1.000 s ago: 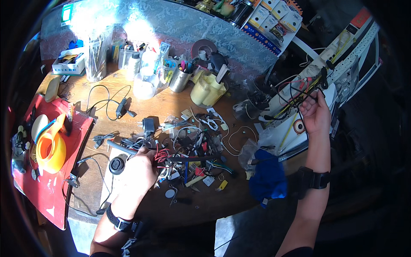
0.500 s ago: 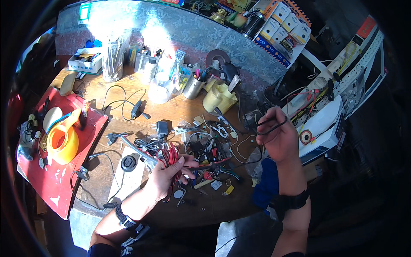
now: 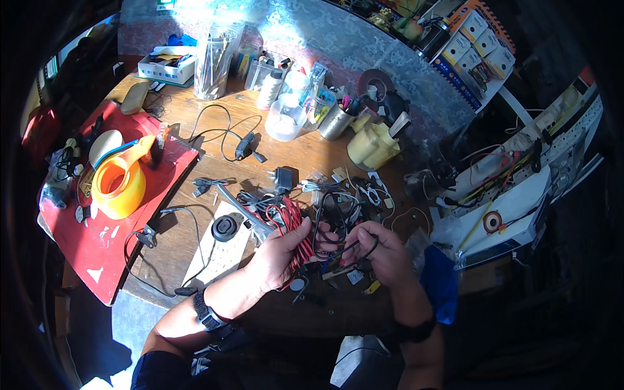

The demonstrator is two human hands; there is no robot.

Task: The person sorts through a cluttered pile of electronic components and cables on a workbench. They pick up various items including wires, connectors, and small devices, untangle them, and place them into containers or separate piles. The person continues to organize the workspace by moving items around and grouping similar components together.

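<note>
My left hand (image 3: 276,255) grips a bundle of red and black wires (image 3: 294,229) above the front of a round wooden table (image 3: 296,156). My right hand (image 3: 382,250) is close beside it and pinches a loop of black wire (image 3: 333,226) that runs over to the bundle. Both hands hover over a tangle of cables, plugs and small parts (image 3: 325,195) spread across the table's middle.
A red mat (image 3: 123,221) with an orange pouring jug (image 3: 118,185) lies at the left. Jars, tubs and a yellow container (image 3: 372,146) stand at the back. A white rack with wires (image 3: 513,195) stands at the right, a blue cloth (image 3: 441,286) below it.
My right hand came down from the rack at the right, bringing a black wire to the table. It now meets my left hand, which has lifted the red and black bundle.
</note>
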